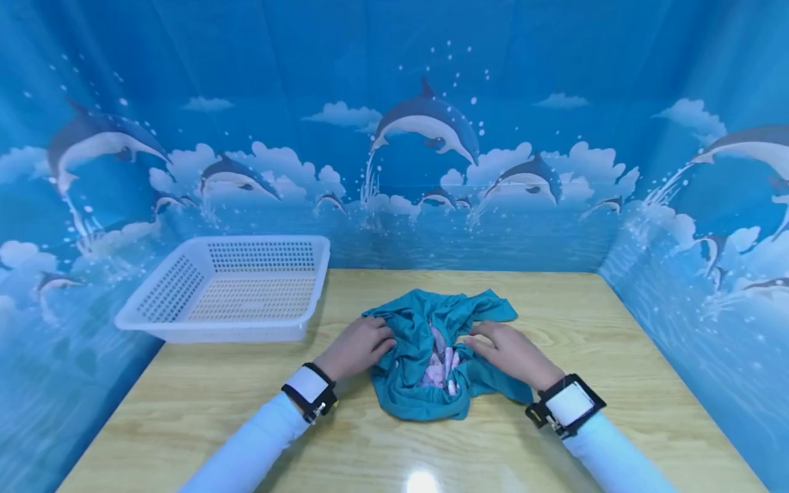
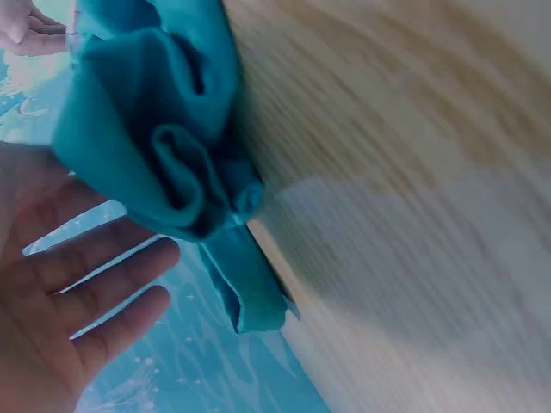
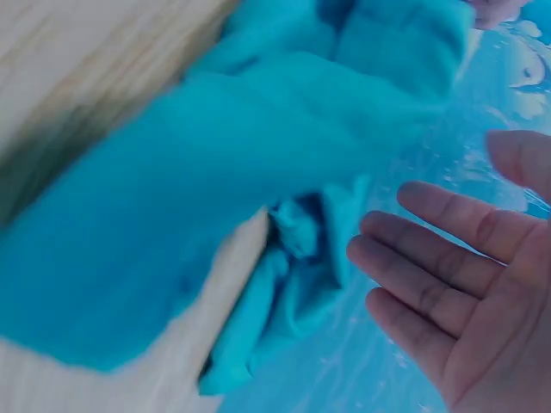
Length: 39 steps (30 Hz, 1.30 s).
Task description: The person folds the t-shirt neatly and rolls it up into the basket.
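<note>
I see left hand [image 1: 356, 346] and right hand [image 1: 513, 350] spread at the cloth [image 1: 408, 366]; pulling one loose fold alone would likely bunch it tighter.

One cloth [image 1: 416, 346], one basket [image 1: 234, 333], wristbands [image 1: 308, 385] — two

White slatted basket [image 1: 222, 333], pale wooden table [image 1: 364, 455], blue dolphin-print backdrop [image 1: 296, 68]
</note>
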Each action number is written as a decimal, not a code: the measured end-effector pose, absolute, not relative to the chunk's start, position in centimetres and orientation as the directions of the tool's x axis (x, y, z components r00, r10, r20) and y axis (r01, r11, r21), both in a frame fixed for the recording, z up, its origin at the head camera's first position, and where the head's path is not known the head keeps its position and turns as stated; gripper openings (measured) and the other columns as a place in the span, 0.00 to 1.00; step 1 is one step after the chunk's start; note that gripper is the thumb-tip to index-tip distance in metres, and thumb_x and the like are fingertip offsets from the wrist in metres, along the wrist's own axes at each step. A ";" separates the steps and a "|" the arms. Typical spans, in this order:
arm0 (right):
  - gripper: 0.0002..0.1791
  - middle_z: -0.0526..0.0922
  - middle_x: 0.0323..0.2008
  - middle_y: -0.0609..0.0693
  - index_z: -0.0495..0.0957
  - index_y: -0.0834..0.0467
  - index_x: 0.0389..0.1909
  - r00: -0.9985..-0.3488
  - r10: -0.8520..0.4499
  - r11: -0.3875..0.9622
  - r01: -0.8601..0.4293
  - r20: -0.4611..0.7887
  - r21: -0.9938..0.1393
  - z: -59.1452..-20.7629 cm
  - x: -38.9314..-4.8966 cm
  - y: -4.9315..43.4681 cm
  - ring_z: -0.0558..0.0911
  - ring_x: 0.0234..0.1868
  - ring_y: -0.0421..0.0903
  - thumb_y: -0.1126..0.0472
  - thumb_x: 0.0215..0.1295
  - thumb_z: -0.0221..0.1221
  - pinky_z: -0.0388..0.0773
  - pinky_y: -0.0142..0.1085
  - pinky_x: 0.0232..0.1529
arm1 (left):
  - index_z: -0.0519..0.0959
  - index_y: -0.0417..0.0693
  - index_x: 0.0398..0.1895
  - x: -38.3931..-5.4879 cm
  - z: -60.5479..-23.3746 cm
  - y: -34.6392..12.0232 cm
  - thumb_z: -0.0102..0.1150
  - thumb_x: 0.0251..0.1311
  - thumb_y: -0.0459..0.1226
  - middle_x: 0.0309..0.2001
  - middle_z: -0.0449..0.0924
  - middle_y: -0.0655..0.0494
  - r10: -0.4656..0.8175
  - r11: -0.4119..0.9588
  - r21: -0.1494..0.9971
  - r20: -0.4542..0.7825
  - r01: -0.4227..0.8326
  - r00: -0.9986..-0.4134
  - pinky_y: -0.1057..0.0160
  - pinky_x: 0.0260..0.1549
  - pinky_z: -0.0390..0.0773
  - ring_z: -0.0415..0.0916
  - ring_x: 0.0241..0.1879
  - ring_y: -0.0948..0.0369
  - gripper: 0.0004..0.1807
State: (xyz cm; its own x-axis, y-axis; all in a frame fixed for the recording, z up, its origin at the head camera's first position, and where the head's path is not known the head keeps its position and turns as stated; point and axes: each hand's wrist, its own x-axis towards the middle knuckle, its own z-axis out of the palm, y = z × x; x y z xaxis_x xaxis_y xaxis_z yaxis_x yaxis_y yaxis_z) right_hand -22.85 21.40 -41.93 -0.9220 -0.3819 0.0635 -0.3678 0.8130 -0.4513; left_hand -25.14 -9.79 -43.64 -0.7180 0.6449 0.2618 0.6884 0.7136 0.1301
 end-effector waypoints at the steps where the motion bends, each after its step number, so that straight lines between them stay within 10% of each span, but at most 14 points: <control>1: 0.26 0.79 0.55 0.55 0.77 0.58 0.55 -0.921 -0.383 0.816 -0.376 0.077 -0.439 -41.8 -22.6 21.6 0.75 0.59 0.57 0.43 0.69 0.50 0.73 0.53 0.56 | 0.84 0.52 0.39 -24.9 -43.6 -9.8 0.53 0.66 0.46 0.34 0.78 0.60 0.644 0.709 0.138 0.272 0.692 -0.715 0.64 0.37 0.75 0.73 0.35 0.65 0.13; 9: 0.03 0.78 0.32 0.39 0.81 0.50 0.34 -0.916 -0.376 0.834 -0.401 0.141 -0.378 -41.0 -19.7 23.8 0.78 0.36 0.39 0.56 0.63 0.60 0.77 0.36 0.36 | 0.83 0.49 0.42 -23.4 -43.7 -10.0 0.62 0.57 0.52 0.35 0.75 0.59 0.632 0.718 0.187 0.227 0.670 -0.741 0.66 0.35 0.74 0.70 0.34 0.66 0.18; 23: 0.18 0.77 0.38 0.44 0.80 0.58 0.46 -0.947 -0.320 0.881 -0.304 0.016 -0.361 -44.6 -18.7 24.5 0.78 0.42 0.43 0.60 0.53 0.67 0.78 0.44 0.45 | 0.70 0.38 0.60 -22.9 -44.8 -9.5 0.58 0.61 0.35 0.58 0.75 0.44 0.591 0.749 0.301 0.098 0.590 -0.801 0.54 0.54 0.75 0.75 0.56 0.51 0.24; 32: 0.09 0.81 0.36 0.48 0.83 0.62 0.41 -0.945 -0.310 0.875 -0.326 0.104 -0.359 -43.7 -19.5 25.8 0.81 0.39 0.45 0.67 0.59 0.60 0.79 0.42 0.39 | 0.72 0.50 0.37 -23.4 -44.2 -11.2 0.56 0.59 0.31 0.36 0.67 0.61 0.558 0.724 0.367 0.185 0.584 -0.809 0.70 0.27 0.72 0.69 0.29 0.67 0.06; 39: 0.13 0.81 0.37 0.53 0.82 0.64 0.46 -0.942 -0.267 0.873 -0.326 0.204 -0.363 -38.5 -19.0 28.7 0.74 0.30 0.40 0.68 0.62 0.57 0.70 0.33 0.26 | 0.70 0.51 0.29 -22.1 -39.5 -13.5 0.54 0.51 0.25 0.32 0.69 0.61 0.455 0.632 0.479 0.408 0.609 -0.792 0.65 0.31 0.76 0.68 0.32 0.66 0.11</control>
